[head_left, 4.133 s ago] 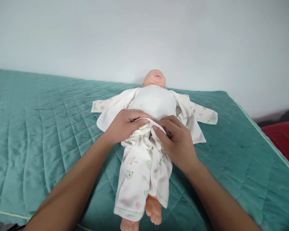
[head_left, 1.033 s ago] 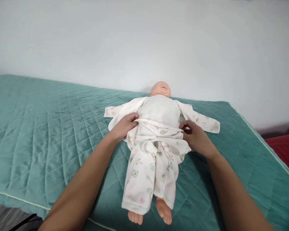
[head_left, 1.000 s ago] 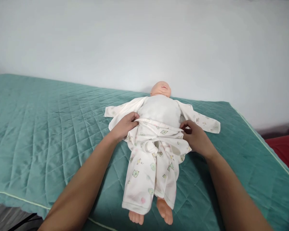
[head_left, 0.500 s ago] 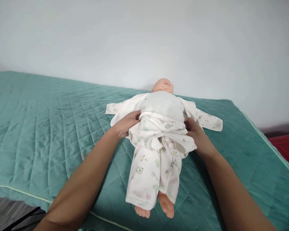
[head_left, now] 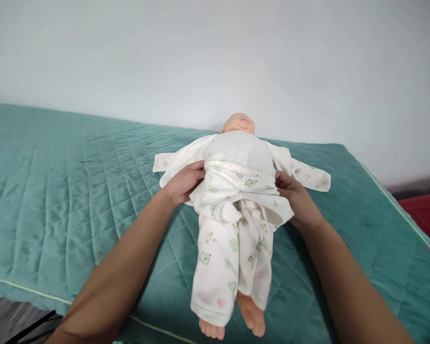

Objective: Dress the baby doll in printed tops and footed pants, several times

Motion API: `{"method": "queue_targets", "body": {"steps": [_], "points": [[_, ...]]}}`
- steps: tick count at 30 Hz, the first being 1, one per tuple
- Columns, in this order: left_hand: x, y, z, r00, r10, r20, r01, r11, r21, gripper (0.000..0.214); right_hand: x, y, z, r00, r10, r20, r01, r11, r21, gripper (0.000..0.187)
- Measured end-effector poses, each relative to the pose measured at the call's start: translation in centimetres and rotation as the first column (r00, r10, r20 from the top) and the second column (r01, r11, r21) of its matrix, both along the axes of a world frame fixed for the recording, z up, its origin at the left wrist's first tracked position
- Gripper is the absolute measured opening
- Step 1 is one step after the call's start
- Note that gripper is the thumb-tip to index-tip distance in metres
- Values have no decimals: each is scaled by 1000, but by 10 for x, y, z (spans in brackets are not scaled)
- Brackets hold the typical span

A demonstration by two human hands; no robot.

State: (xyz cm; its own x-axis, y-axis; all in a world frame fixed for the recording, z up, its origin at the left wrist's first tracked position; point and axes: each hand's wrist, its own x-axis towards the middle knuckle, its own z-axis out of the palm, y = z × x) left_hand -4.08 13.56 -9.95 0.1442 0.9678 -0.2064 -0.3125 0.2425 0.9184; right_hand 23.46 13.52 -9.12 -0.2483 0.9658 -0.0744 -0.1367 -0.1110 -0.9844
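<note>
A baby doll lies on its back with its feet toward me, its grey cloth torso bare at the chest. White printed pants cover its legs, and their waistband reaches the belly. An open white printed top spreads out to both sides beneath it. My left hand is closed at the waistband's left side. On the right side, my right hand pinches the waistband too. Some fingertips of both hands are hidden by cloth.
A green quilted cover lies under the doll, its pale-edged border running along the near side. Behind it stands a plain light wall. Something red is at the far right, and grey floor shows at lower left.
The pants' waistband has moved slightly up the doll's belly, with both hands still at its sides. The doll's feet appear a little lower in the view.
</note>
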Motion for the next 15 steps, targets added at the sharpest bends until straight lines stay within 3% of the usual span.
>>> {"method": "queue_targets", "body": {"steps": [5, 8, 10, 12, 14, 15], "points": [[3, 2, -1, 999, 7, -41, -5, 999, 47, 35, -1, -1, 4, 994, -109, 11, 110, 991, -72, 19], [5, 4, -5, 980, 58, -192, -30, 989, 145, 24, -2, -1, 2, 989, -137, 53, 139, 989, -42, 18], [5, 4, -6, 907, 142, -397, -37, 964, 262, 15, -1, 0, -1, 985, -129, 113, 126, 991, 37, 20], [2, 2, -4, 764, 239, -600, -11, 934, 358, 11, 1, 2, -5, 973, -132, 189, 108, 986, 129, 22], [-2, -1, 0, 643, 291, -708, 6, 923, 385, 10, 5, 3, -9, 948, -157, 277, 92, 968, 234, 24], [-5, -3, 3, 622, 298, -724, 1, 924, 382, 10, 7, 4, -9, 931, -176, 321, 77, 951, 298, 23]]}}
